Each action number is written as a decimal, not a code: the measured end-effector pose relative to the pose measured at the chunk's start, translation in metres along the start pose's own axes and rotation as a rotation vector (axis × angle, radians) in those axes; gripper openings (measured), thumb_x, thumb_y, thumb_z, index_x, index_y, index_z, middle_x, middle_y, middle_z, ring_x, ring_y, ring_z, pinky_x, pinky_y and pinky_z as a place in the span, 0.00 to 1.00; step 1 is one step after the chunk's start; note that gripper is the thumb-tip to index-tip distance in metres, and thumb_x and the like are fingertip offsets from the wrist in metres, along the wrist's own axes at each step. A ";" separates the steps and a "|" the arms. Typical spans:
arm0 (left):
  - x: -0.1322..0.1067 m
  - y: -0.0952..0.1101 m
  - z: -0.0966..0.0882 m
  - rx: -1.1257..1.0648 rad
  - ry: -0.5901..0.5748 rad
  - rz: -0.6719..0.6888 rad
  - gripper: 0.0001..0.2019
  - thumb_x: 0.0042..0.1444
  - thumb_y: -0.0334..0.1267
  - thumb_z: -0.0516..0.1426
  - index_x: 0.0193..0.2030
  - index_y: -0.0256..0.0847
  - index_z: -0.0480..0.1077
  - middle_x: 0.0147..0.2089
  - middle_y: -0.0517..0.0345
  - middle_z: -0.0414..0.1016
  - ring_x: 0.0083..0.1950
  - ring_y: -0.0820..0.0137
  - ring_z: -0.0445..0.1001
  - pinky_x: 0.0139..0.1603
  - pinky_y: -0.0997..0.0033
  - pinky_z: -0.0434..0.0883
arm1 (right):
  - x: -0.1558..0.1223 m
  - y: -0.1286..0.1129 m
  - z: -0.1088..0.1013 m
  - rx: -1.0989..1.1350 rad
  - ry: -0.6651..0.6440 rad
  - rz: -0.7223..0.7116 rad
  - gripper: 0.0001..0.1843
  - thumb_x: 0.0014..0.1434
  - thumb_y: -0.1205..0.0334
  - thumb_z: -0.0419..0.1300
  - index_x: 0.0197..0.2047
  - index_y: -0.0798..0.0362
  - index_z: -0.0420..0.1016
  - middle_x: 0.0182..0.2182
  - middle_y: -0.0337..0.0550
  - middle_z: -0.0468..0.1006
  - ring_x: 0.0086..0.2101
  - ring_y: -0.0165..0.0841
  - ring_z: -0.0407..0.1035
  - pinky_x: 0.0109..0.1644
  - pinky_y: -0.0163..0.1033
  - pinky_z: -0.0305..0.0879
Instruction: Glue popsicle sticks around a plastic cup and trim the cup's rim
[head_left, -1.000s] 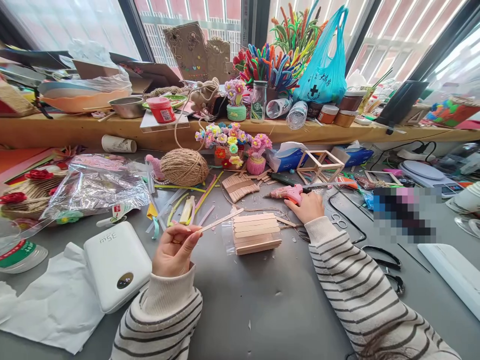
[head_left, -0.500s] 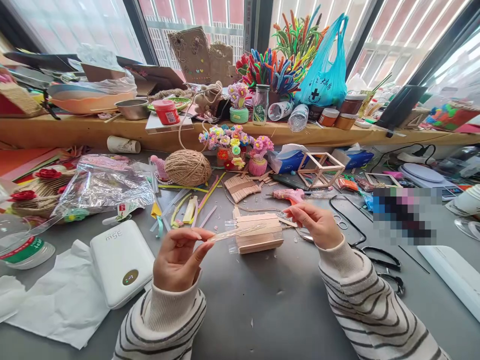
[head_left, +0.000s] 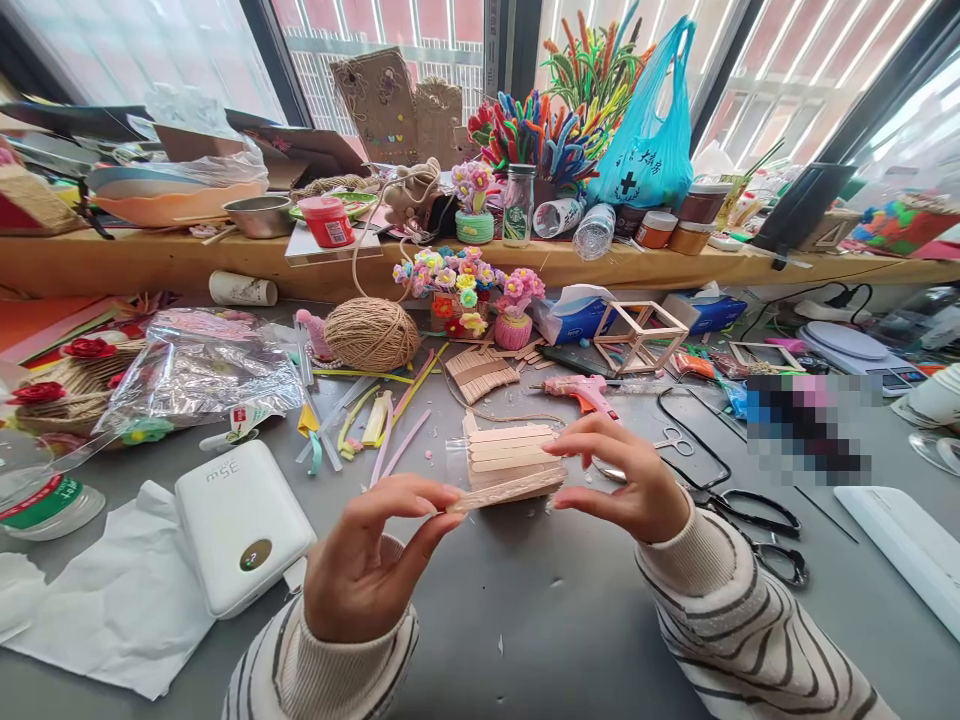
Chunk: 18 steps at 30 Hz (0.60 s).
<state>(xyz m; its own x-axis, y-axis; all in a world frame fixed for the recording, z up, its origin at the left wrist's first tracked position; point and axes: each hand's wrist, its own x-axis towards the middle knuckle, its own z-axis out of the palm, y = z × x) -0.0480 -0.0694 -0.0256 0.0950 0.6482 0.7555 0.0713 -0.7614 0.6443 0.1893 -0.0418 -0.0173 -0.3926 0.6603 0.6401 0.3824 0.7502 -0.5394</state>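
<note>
Between thumb and fingertips my left hand [head_left: 379,550] pinches one end of a popsicle stick [head_left: 502,491], which has a clear, shiny streak along it. The stick lies across the front of a small structure of popsicle sticks [head_left: 510,447] standing on the table; whether the two touch I cannot tell. A clear plastic piece [head_left: 455,462] sticks out at the structure's left side. My right hand [head_left: 626,475] is at the structure's right end, thumb and fingers apart, holding nothing. Behind it lies a pink glue gun [head_left: 581,391].
Scissors [head_left: 757,515] and small scissors [head_left: 673,440] lie to the right. A white power bank [head_left: 244,525] is at the left. Farther back are a twine ball [head_left: 371,333], a bundle of sticks [head_left: 482,374] and a wooden cube frame [head_left: 641,337]. A crowded ledge [head_left: 315,262] runs behind.
My left hand has moved right and slightly down, bringing the popsicle stick to the structure's front. My right hand has come left and spread its fingers.
</note>
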 end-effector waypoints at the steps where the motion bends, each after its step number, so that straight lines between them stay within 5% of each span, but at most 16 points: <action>1: -0.001 -0.001 0.001 -0.016 0.015 -0.016 0.21 0.41 0.14 0.57 0.39 0.40 0.65 0.34 0.62 0.75 0.36 0.75 0.75 0.39 0.78 0.74 | 0.000 -0.001 0.000 0.007 -0.008 -0.001 0.19 0.47 0.58 0.64 0.43 0.53 0.71 0.33 0.45 0.72 0.33 0.30 0.65 0.28 0.33 0.66; 18: -0.006 -0.013 0.004 -0.132 0.088 -0.183 0.14 0.44 0.21 0.60 0.35 0.43 0.66 0.30 0.62 0.75 0.33 0.73 0.76 0.37 0.76 0.75 | -0.001 -0.004 0.003 0.196 0.000 0.076 0.10 0.47 0.61 0.65 0.33 0.55 0.73 0.24 0.38 0.70 0.21 0.23 0.59 0.25 0.33 0.63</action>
<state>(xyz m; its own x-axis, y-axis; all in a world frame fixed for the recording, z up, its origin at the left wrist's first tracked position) -0.0459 -0.0633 -0.0384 0.0053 0.7778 0.6284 -0.0512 -0.6274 0.7770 0.1857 -0.0452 -0.0169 -0.3686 0.7155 0.5935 0.2405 0.6901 -0.6826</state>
